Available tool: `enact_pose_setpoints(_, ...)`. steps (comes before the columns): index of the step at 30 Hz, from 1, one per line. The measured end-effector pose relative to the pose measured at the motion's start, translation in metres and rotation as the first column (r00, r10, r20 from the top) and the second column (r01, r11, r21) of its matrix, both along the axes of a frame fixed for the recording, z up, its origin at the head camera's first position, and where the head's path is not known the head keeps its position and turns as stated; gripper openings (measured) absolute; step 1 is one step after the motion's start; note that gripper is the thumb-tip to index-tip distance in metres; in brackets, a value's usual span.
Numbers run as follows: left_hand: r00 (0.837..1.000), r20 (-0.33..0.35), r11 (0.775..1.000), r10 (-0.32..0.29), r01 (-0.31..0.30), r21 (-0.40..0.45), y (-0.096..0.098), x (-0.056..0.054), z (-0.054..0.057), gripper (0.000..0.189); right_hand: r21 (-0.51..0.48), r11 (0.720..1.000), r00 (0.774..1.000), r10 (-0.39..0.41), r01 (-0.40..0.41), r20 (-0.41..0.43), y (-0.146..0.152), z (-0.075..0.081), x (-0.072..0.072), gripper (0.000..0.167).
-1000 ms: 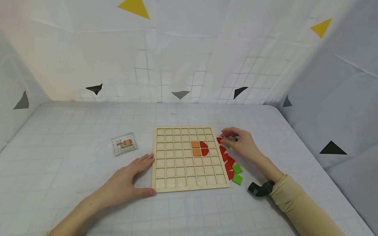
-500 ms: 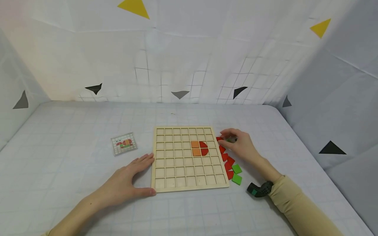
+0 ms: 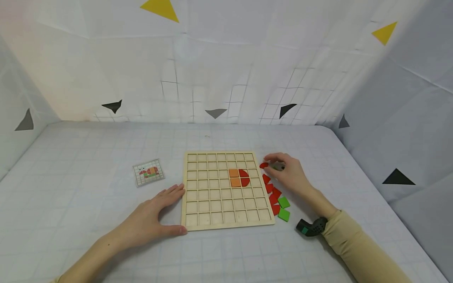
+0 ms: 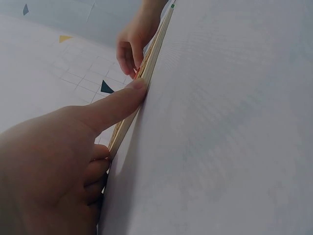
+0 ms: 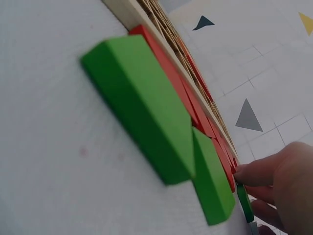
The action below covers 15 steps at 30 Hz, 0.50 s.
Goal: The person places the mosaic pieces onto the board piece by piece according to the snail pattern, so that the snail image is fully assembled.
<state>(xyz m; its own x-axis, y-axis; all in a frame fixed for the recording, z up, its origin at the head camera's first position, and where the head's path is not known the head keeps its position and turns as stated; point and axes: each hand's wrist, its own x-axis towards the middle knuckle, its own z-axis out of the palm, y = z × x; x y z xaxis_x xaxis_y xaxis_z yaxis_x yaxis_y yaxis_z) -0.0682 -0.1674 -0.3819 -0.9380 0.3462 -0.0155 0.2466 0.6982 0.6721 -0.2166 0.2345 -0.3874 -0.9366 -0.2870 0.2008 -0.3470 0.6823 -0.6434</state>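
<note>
As left hand (image 3: 154, 214) touches board (image 3: 228, 194) edge | right hand (image 3: 291, 173) pinches red piece (image 3: 263, 165)

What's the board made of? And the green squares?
Board: probably wood, plain and matte; it's pale tan and looks unpainted.

Green squares: maybe painted wood, maybe plastic. They look smooth, and even green covers their tops and sides, so I can't tell which.

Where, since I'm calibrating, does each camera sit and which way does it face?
Head: on the head, facing forward-down at the grid board; left hand and right hand show.
Left wrist: on that wrist, facing the board's edge; both hands show.
Right wrist: on that wrist, facing green pieces beside the board; right hand shows.
Wrist views share board and right hand.
</note>
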Motion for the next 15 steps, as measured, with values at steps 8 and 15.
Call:
enact_pose_setpoints(8,1.000,0.001,1.000,0.004,-0.004,-0.005,-0.0001,0.0002,0.0002,0.098,-0.002,1.000,1.000,-0.017,0.017,-0.014,0.0006,-0.0014,-0.0028,0.032)
enact_pose_setpoints(15,1.000,-0.001,1.000,0.000,0.000,-0.007,-0.0001,0.0002,-0.0003,0.098,0.010,0.999,0.999,-0.032,0.032,-0.023,-0.0007,-0.0004,-0.0017,0.033)
